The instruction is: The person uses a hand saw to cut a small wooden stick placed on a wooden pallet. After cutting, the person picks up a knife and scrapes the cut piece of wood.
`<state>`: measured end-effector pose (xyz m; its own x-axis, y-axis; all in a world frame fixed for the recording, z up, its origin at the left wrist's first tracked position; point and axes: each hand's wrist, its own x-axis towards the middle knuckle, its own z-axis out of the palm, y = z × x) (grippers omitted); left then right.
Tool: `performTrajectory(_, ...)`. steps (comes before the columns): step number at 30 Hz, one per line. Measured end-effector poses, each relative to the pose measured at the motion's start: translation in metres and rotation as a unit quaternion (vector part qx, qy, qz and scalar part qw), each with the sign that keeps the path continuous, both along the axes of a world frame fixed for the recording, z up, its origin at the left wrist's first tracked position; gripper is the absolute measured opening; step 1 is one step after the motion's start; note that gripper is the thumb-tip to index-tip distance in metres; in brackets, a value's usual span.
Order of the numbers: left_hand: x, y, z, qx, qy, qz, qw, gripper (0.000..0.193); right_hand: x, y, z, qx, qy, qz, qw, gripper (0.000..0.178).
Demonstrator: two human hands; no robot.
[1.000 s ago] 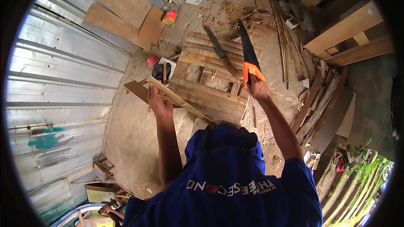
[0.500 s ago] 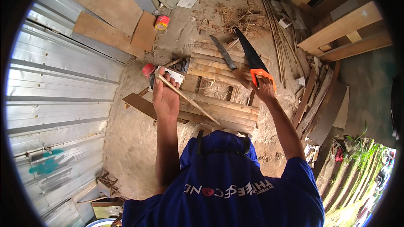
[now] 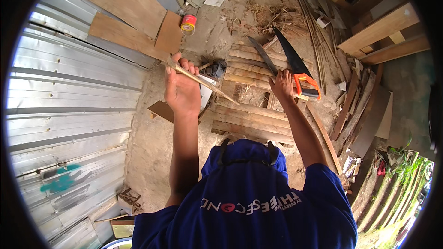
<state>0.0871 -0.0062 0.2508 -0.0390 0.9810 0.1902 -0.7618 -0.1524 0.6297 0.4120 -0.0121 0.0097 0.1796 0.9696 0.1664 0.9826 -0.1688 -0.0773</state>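
My left hand [image 3: 183, 87] is raised, with its fingers closed round a thin, pointed wooden stick [image 3: 217, 91] that slants down to the right. On the low slatted bench, my right hand [image 3: 283, 85] closes over the handle of a machete [image 3: 263, 54], whose dark blade points away from me. My palm hides most of that handle. Just right of this hand lies a hand saw [image 3: 294, 56] with a black blade and an orange and black handle, out of my grasp.
The slatted bench [image 3: 256, 119] of wood or bamboo strips stands on the dirt floor. A red and yellow can [image 3: 188, 24] sits beyond my left hand, near leaning boards [image 3: 124, 32]. Corrugated metal [image 3: 69, 106] walls the left side. Wood scraps [image 3: 357, 106] are stacked at the right.
My right hand has let go of the saw's handle and moved slightly left onto the machete's handle. My left hand still holds the stick, now a little higher.
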Motion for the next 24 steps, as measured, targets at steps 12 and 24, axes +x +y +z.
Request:
performTrajectory(12,-0.015,0.006,-0.009,-0.004,-0.015,0.066,0.998,0.04,-0.028,-0.001,-0.001,0.005,0.124,-0.073,0.99,0.038)
performTrajectory(24,-0.035,-0.014,0.003,-0.008,0.065,0.079,0.995,0.016,-0.114,-0.048,0.116,0.13,0.364,0.033,0.922,0.033)
